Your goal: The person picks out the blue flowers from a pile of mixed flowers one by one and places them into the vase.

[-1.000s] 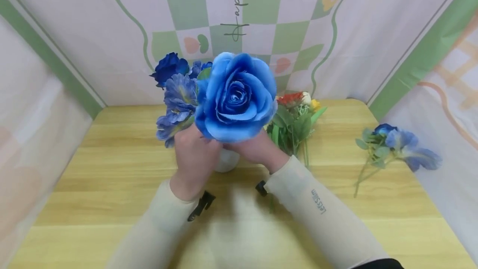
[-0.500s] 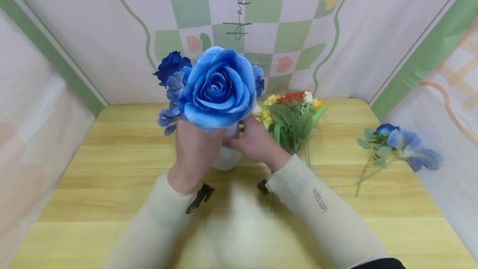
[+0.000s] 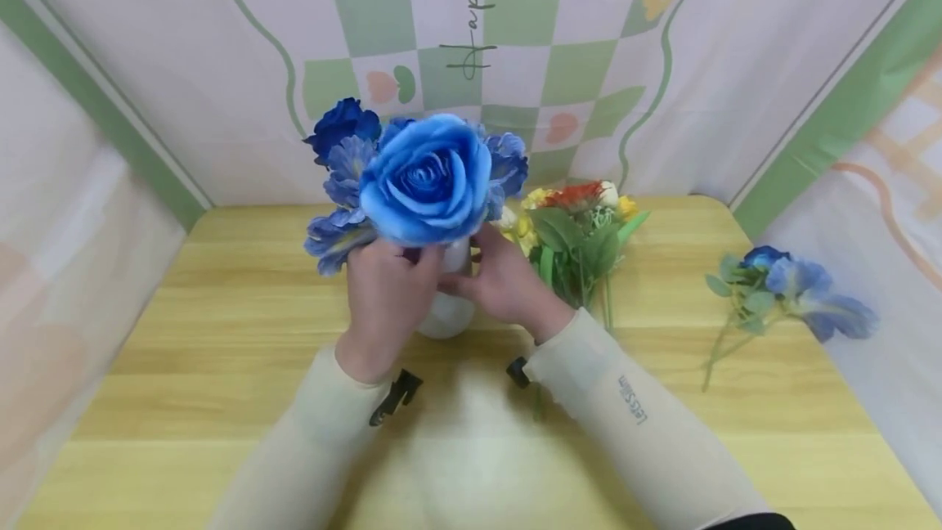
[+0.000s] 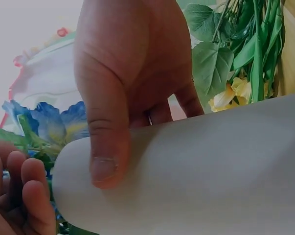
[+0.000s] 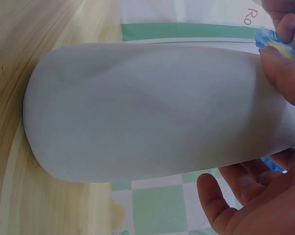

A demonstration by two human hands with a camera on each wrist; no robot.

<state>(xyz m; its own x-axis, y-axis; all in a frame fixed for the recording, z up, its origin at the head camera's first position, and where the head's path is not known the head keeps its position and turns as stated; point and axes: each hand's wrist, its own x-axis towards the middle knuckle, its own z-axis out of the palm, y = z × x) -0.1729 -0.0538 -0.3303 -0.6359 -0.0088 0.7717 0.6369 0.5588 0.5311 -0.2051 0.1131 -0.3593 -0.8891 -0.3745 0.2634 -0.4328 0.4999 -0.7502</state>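
A large bright blue rose stands above the mouth of a white vase, among other blue flowers around the mouth. Just beneath the rose, my left hand has its fingers curled and seems to pinch the rose's stem; the bloom and the hand hide the stem. My right hand grips the upper part of the vase from the right. In the left wrist view its thumb presses the smooth vase wall. The right wrist view has the vase's base on the wooden table.
A bunch of red, yellow and white flowers with green leaves lies right of the vase. Further right, a blue flower sprig lies over the table edge. A checkered cloth hangs behind.
The blue rose has shifted left and looks smaller, lower over the vase. My right hand has settled around the vase's upper part, and more blue petals show at the rose's right.
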